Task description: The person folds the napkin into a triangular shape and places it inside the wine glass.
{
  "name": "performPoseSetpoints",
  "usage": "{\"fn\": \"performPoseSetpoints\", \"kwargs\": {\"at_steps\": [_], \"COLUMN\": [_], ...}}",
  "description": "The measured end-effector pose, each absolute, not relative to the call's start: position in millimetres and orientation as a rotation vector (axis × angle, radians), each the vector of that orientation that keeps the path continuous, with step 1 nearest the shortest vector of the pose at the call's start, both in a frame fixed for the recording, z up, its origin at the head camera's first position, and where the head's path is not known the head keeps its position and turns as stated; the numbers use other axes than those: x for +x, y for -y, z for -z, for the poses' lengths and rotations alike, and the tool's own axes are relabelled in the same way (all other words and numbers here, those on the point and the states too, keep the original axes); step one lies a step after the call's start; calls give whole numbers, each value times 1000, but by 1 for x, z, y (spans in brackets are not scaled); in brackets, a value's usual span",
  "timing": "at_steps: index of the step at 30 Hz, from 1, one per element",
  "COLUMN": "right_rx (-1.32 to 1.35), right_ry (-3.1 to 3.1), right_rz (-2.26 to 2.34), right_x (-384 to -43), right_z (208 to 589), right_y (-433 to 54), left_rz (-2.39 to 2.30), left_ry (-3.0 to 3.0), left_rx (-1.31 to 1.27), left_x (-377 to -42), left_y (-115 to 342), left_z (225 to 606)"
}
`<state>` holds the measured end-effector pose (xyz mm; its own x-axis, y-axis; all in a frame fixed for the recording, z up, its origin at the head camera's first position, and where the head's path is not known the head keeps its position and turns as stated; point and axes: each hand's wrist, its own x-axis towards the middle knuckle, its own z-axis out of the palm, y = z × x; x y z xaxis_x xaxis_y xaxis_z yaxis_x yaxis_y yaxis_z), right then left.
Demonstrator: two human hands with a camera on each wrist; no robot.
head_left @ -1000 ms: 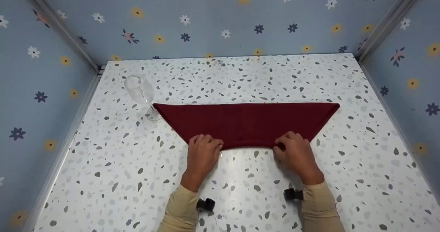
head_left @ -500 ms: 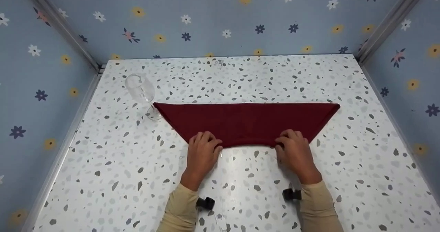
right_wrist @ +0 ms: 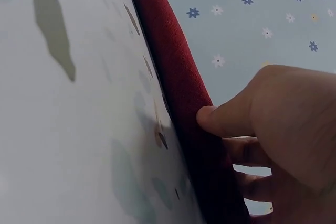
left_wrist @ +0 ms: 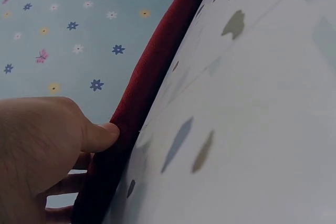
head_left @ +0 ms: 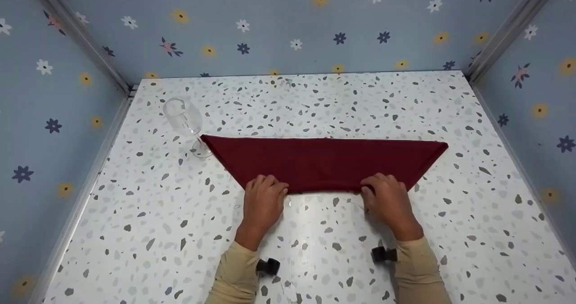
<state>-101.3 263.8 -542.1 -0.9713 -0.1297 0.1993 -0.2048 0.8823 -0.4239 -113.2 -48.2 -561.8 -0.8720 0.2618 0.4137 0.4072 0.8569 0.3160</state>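
A dark red cloth napkin [head_left: 324,162] lies folded in a trapezoid, long edge away from me and shorter edge toward me. My left hand [head_left: 263,202] holds the left end of the near edge. On the right end of that edge, my right hand [head_left: 389,202] grips the cloth. In both wrist views the near edge is a thick rounded fold, with the left thumb [left_wrist: 107,136] and the right thumb [right_wrist: 212,119] pressing on it and the other fingers behind. A clear stemmed glass [head_left: 183,117] stands at the napkin's far left corner, its foot partly overlapped by that corner in the head view.
The speckled white table [head_left: 315,101] carries the napkin and glass. Blue flowered panels [head_left: 288,24] enclose it at the back and both sides. Black wrist mounts [head_left: 268,266] stick out from the tan sleeves [head_left: 234,274].
The napkin's far right corner has shifted slightly toward me, so the long edge now slants. Its near edge, bowed between the hands before, is straighter. Both hands stay nearly in place.
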Motion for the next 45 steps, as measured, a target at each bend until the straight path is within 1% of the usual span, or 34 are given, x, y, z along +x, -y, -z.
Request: {"fn": "performPoseSetpoints", "kwargs": {"at_steps": [10,19,26,38,45], "right_rx": [223,41,92,141,136], "right_ry": [2886,2905,2854,2945,2941], "right_rz": [-691,-796,-746,-665,-680], "right_x": [-102,-102,-101,-99,-99], "right_z": [541,538,540,537,536], "right_y": [-265,-264,-264,-267,-266], "left_rz": [627,599,595,576,618], "left_ry": [2685,2655,2630,2699,2705], "left_rx": [-446,-443,-447,-435,-415], "left_x": [-116,-115,-114,-113,-114], "left_y": [49,48,49,51,50], "left_z": [562,562,560,559,561]}}
